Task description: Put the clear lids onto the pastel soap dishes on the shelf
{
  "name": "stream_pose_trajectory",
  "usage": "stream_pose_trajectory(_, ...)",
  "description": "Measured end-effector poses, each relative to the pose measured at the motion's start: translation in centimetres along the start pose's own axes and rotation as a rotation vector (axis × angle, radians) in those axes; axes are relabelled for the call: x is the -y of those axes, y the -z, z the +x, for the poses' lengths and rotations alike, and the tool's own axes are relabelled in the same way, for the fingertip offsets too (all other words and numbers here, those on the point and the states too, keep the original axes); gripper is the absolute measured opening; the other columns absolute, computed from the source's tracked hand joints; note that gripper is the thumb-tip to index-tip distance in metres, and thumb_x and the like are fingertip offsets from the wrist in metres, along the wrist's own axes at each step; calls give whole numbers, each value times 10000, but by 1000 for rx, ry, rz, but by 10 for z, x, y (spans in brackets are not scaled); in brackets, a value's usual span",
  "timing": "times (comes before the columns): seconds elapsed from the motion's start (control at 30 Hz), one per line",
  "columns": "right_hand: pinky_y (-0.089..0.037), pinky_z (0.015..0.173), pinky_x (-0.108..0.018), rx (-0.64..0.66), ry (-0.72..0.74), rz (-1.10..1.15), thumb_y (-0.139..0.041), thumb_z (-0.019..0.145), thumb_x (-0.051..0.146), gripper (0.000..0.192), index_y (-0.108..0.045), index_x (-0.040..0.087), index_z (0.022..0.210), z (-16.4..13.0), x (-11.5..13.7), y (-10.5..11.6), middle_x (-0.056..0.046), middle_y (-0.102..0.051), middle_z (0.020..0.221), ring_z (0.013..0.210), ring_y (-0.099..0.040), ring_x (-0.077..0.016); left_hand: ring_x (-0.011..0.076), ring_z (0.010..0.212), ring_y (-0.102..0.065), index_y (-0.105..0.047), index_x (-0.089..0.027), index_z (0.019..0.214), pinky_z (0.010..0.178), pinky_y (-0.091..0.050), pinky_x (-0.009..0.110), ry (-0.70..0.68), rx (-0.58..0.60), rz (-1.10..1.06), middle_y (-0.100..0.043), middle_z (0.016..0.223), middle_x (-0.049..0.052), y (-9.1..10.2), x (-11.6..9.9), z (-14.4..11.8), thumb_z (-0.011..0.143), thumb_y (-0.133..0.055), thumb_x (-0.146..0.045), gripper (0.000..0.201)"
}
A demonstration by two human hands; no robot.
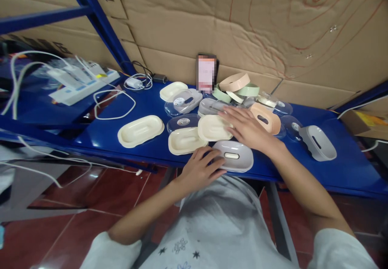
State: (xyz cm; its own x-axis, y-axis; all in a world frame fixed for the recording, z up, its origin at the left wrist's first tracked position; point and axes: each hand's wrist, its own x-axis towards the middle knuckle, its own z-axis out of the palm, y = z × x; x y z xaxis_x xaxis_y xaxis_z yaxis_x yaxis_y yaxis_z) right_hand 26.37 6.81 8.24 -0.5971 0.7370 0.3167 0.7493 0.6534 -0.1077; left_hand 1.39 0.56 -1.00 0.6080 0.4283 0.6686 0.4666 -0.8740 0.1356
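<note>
My left hand (pixel 203 168) is at the front edge of the table, its curved fingers over the left rim of a grey oval soap dish (pixel 242 162) with a slot in its middle. My right hand (pixel 247 127) reaches palm down, fingers stretched out, across the right end of a cream soap dish tray (pixel 212 128). That tray overlaps a second cream tray (pixel 186 140). Behind the fingertips lies another grey soap dish part (pixel 209 106), partly hidden. A peach slotted soap dish piece (pixel 266 118) is right beside my right hand.
Another cream tray (pixel 141 131) lies at the left, and a grey slotted piece (pixel 319 143) at the right. Clear lids (pixel 184 121) and peach and green rings (pixel 235 82) lie behind. A phone (pixel 206 73) leans on the cardboard. A power strip (pixel 85 87) with cables is at far left.
</note>
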Motion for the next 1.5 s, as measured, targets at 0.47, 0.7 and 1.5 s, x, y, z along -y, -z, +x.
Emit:
stream_pose_trajectory(0.47,-505,1005,-463,-140,-174,-12,-558,1084,434,408,-696,178,1371,-5,-27,22,-157,-765,1297,1167,-708,-335,294,1205,-603,-725,-223,1212,1064,-530,447,-24,18,26,-726,1296,86,0,-1,-1,1031,-726,-402,254)
stream_pose_trajectory(0.7,-414,1079,-536,-57,-184,-6,-625,1067,459,511,-591,213,1514,-5,-4,-5,-169,-751,1344,1184,-707,-355,294,1198,-619,-731,-220,1206,1038,-540,439,-21,15,28,-738,1282,93,1,-1,0,1027,-729,-394,249)
stream_pose_trajectory(1.5,-423,1175,-554,-219,-179,-243,-554,1047,243,450,-625,208,1491,-48,-62,29,-174,-629,1567,1455,-580,-352,293,1236,-630,-741,-222,1228,1081,-554,439,-23,13,22,-743,1291,104,1,-2,-1,1000,-758,-379,278)
